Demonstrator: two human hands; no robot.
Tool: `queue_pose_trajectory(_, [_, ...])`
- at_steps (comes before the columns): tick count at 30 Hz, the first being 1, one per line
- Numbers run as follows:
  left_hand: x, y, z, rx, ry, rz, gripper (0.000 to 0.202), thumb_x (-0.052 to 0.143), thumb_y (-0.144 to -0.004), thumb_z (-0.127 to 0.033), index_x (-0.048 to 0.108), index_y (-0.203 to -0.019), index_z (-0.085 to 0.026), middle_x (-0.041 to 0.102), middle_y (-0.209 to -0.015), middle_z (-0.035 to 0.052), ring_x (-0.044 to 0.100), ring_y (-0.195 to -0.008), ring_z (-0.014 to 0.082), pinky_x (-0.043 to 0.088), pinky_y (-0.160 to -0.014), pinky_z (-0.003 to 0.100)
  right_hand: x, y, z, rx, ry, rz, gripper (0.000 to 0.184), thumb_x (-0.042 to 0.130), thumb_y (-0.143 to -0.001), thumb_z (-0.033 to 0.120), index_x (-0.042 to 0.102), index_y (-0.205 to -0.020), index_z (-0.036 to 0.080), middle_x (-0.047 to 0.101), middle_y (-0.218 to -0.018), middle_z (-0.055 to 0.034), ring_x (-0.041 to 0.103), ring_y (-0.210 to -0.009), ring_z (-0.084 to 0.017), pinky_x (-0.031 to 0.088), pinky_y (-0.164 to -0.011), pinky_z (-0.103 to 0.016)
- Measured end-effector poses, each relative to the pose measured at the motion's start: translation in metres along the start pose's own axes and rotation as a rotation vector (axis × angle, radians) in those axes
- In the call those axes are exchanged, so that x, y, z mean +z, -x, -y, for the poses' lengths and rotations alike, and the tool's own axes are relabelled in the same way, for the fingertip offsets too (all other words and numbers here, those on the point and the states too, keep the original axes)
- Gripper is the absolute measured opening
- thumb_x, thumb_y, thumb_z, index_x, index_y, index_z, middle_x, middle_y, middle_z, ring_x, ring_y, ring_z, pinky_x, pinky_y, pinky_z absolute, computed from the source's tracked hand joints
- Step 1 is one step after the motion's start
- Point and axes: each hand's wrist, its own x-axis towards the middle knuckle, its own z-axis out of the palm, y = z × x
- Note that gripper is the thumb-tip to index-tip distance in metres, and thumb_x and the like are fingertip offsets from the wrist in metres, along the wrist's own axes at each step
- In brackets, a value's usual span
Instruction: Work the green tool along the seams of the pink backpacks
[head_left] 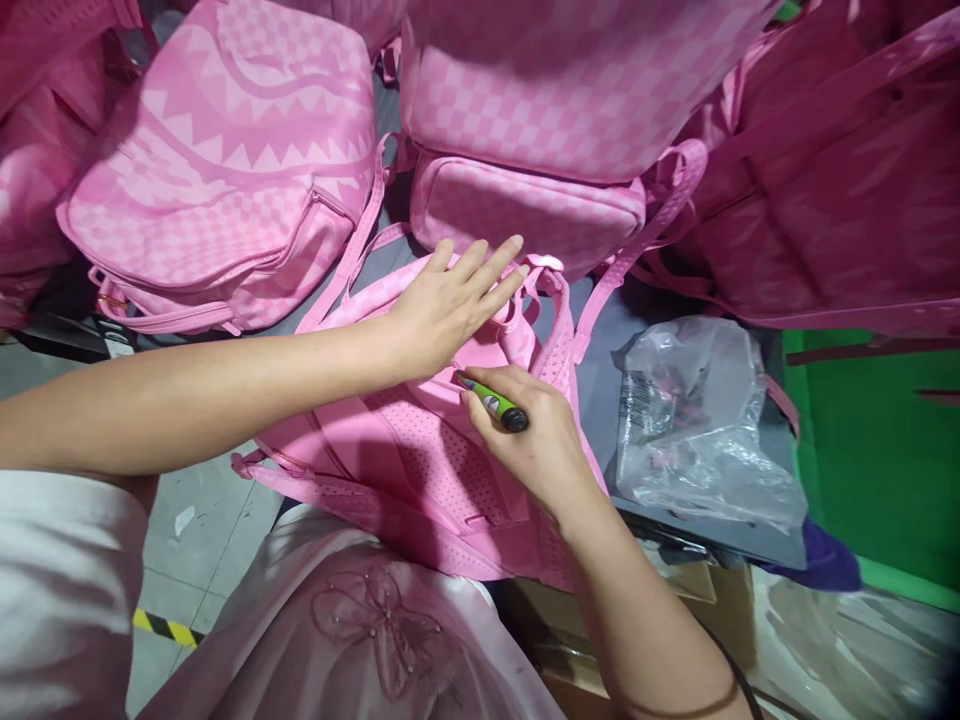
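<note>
here, a pink bag (450,450) lies nearest, seemingly for easy reach. the right hand (536,420) holds a green tool (491,402), tip at the bag; the left hand (450,310) lies flat, fingers apart, probably steadying it. behind are other pink bags (517,115).

Bright light glints off the plastic bag (694,425); shadows darken the near backpack (442,465); upper corners look dim, edges stretched and soft
</note>
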Motion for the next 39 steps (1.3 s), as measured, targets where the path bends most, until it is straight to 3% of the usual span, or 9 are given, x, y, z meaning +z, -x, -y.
queue_pose_trajectory(5, [-0.015, 0.019, 0.026, -0.128, -0.038, 0.109, 0.126, 0.085, -0.065, -0.035, 0.005, -0.163, -0.027, 0.000, -0.171, 0.0196, 0.023, -0.150, 0.0519, 0.037, -0.112, 0.067, 0.003, 0.011, 0.003, 0.012, -0.058, -0.061, 0.022, 0.060, -0.093, 0.025, 0.074, -0.110, 0.021, 0.077, -0.108, -0.0089, 0.073, -0.098, -0.026, 0.057, -0.088, -0.043])
queue_pose_trajectory(8, [-0.014, 0.032, 0.027, -0.161, 0.043, 0.023, 0.123, 0.080, -0.072, -0.036, -0.003, -0.163, -0.029, 0.000, -0.170, 0.0209, 0.042, -0.141, 0.0465, 0.050, -0.102, 0.057, 0.016, 0.007, 0.010, -0.018, -0.128, -0.124, 0.023, 0.062, -0.093, 0.025, 0.074, -0.112, 0.021, 0.077, -0.110, -0.0091, 0.073, -0.101, -0.026, 0.057, -0.090, -0.044])
queue_pose_trajectory(11, [-0.015, 0.035, 0.016, -0.222, 0.020, 0.036, 0.113, 0.074, -0.078, -0.025, -0.001, -0.163, -0.030, -0.002, -0.170, 0.0208, 0.043, -0.139, 0.0456, 0.055, -0.093, 0.054, 0.034, -0.002, 0.013, -0.051, -0.231, -0.192, 0.024, 0.061, -0.093, 0.025, 0.073, -0.114, 0.020, 0.076, -0.111, -0.0097, 0.072, -0.101, -0.024, 0.058, -0.092, -0.043])
queue_pose_trajectory(15, [-0.020, 0.030, 0.006, -0.279, -0.025, 0.120, 0.107, 0.068, -0.080, -0.014, 0.004, -0.163, -0.032, 0.000, -0.170, 0.0212, 0.047, -0.135, 0.0454, 0.058, -0.088, 0.052, 0.045, -0.009, 0.010, -0.060, -0.254, -0.213, 0.025, 0.061, -0.093, 0.026, 0.073, -0.114, 0.019, 0.076, -0.110, -0.0108, 0.073, -0.100, -0.024, 0.058, -0.092, -0.044])
queue_pose_trajectory(20, [-0.015, 0.024, 0.021, -0.188, -0.063, 0.147, 0.113, 0.070, -0.076, -0.013, 0.000, -0.163, -0.028, 0.010, -0.167, 0.0278, 0.056, -0.130, 0.0391, 0.054, -0.096, 0.047, 0.044, -0.011, 0.003, -0.053, -0.282, -0.219, 0.024, 0.062, -0.093, 0.028, 0.074, -0.112, 0.020, 0.076, -0.109, -0.0108, 0.073, -0.099, -0.025, 0.058, -0.092, -0.045])
queue_pose_trajectory(28, [-0.014, 0.031, 0.035, -0.074, 0.026, 0.147, 0.104, 0.064, -0.080, -0.010, 0.003, -0.163, -0.023, 0.009, -0.168, 0.0267, 0.045, -0.143, 0.0362, 0.048, -0.106, 0.041, 0.043, -0.012, 0.003, -0.069, -0.294, -0.215, 0.023, 0.061, -0.093, 0.028, 0.073, -0.112, 0.021, 0.076, -0.109, -0.0096, 0.073, -0.098, -0.025, 0.059, -0.089, -0.043])
queue_pose_trajectory(32, [-0.023, 0.035, 0.027, -0.188, 0.016, 0.161, 0.104, 0.059, -0.081, -0.004, 0.001, -0.163, -0.029, -0.004, -0.170, 0.0238, 0.043, -0.144, 0.0399, 0.052, -0.099, 0.044, 0.044, -0.009, 0.005, -0.043, -0.296, -0.223, 0.022, 0.063, -0.092, 0.028, 0.071, -0.112, 0.022, 0.077, -0.109, -0.0079, 0.074, -0.097, -0.025, 0.059, -0.089, -0.043])
queue_pose_trajectory(36, [-0.027, 0.045, 0.027, -0.293, 0.002, 0.246, 0.107, 0.062, -0.080, -0.005, 0.001, -0.163, -0.033, -0.001, -0.169, 0.0241, 0.054, -0.134, 0.0407, 0.057, -0.090, 0.044, 0.047, -0.011, 0.011, 0.015, -0.345, -0.185, 0.020, 0.064, -0.091, 0.029, 0.070, -0.110, 0.024, 0.078, -0.105, -0.0053, 0.074, -0.092, -0.024, 0.059, -0.087, -0.041])
queue_pose_trajectory(39, [-0.021, 0.069, 0.030, -0.369, 0.057, 0.116, 0.101, 0.060, -0.085, -0.013, -0.003, -0.163, -0.029, 0.004, -0.169, 0.0231, 0.050, -0.139, 0.0358, 0.058, -0.084, 0.034, 0.050, -0.014, 0.017, 0.016, -0.366, -0.172, 0.017, 0.065, -0.089, 0.027, 0.071, -0.105, 0.025, 0.078, -0.100, -0.0037, 0.074, -0.087, -0.024, 0.059, -0.084, -0.040])
